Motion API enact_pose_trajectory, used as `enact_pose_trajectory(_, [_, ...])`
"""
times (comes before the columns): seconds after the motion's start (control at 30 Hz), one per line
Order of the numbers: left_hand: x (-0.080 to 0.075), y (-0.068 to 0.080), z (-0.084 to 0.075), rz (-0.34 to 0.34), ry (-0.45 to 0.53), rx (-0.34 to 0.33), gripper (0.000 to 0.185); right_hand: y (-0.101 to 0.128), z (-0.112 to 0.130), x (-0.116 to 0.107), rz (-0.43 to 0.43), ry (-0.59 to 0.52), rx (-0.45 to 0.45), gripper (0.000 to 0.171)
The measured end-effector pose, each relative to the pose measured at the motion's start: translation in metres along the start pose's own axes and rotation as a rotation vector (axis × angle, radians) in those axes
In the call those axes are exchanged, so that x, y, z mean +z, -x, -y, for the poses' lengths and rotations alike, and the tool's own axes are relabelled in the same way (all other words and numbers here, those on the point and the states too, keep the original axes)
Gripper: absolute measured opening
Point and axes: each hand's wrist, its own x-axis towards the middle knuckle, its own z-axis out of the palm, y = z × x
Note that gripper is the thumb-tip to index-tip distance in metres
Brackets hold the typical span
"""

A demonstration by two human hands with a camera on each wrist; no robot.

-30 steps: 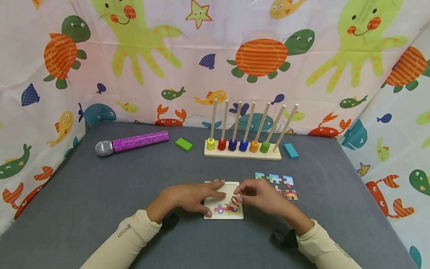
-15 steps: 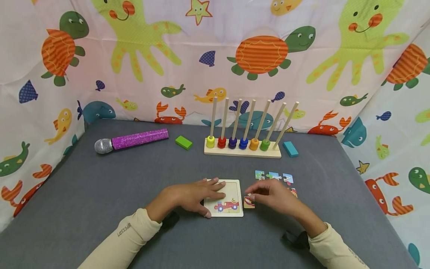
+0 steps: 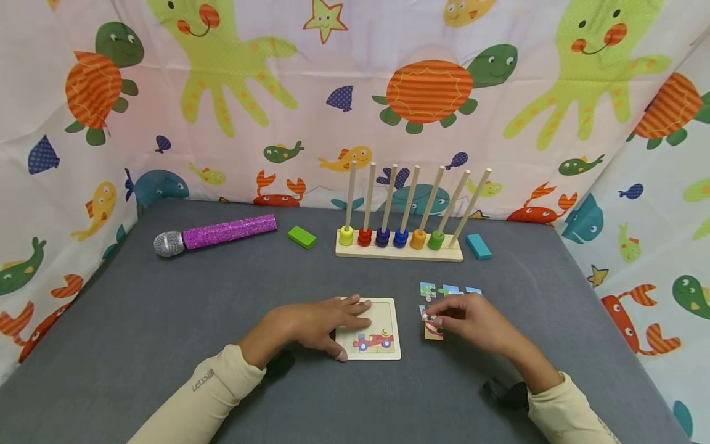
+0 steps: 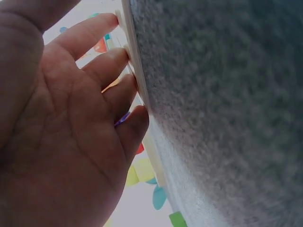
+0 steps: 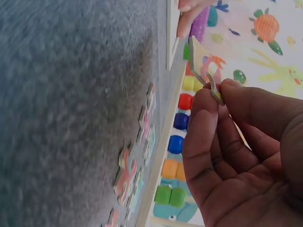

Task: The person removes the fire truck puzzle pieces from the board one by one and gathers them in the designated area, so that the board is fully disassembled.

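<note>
My left hand [image 3: 316, 324] rests with spread, fairly straight fingers on the left side of a square wooden puzzle board [image 3: 381, 314]. Joined pieces showing a red car [image 3: 373, 343] lie along the board's lower part. To the right of the board, my right hand [image 3: 479, 324] pinches a puzzle piece [image 3: 434, 333] between thumb and index finger. In the right wrist view that puzzle piece [image 5: 200, 57] is held up off the table. Beside and partly behind the right hand lie several loose puzzle pieces [image 3: 427, 290].
A wooden peg stand [image 3: 399, 251] with coloured beads stands at the back. Left of it are a green block [image 3: 302, 237] and a purple glittery microphone [image 3: 228, 232]; a teal block [image 3: 478, 246] lies to its right. A patterned curtain [image 3: 355, 135] hangs behind the grey table [image 3: 183, 320].
My right hand has lifted the puzzle piece away from the board and carried it rightward toward the loose pieces. My left hand has stayed on the board.
</note>
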Motion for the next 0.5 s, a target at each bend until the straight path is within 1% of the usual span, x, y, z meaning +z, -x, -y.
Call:
enact_pose_trajectory(0.07, [0.000,0.000,0.000,-0.002,0.008,0.000,0.071,0.002,-0.001,-0.002,0.009,-0.003,0.006,0.012])
enact_pose_trajectory(0.3, [-0.002,0.001,0.001,-0.004,0.022,0.034,0.070,0.003,-0.010,-0.001,0.057,0.079,-0.011,0.011])
enact_pose_trajectory(0.5, [-0.001,0.001,0.002,-0.008,0.044,0.021,0.072,-0.002,-0.015,0.001,0.077,0.097,-0.028,0.010])
